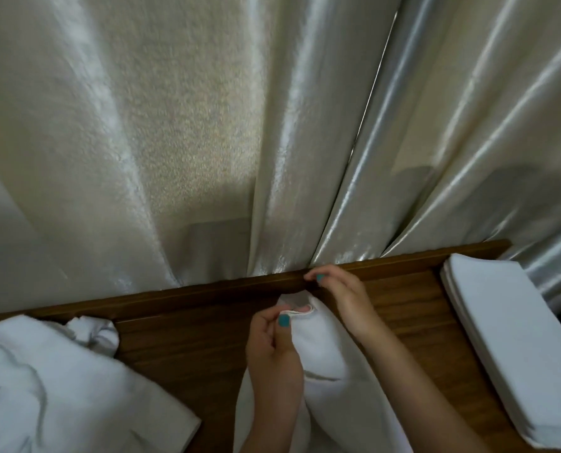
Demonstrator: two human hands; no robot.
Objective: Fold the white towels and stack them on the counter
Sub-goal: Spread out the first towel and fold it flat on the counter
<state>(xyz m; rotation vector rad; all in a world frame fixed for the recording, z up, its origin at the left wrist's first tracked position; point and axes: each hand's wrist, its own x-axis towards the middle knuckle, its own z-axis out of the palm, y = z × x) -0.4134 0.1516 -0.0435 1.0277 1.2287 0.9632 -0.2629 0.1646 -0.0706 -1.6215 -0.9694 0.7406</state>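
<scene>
Left hand pinches the white towel's hemmed corner while right hand grips its far edge, the towel's length running toward the person over the wooden surface

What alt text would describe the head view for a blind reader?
Two hands, left hand and right hand, pinch the white towel over a wooden counter. Folded towels lie right, unfolded towels left, curtains behind.

Pale, glossy curtains hang in folds behind the counter, with a narrow dark gap between two panels.
</scene>
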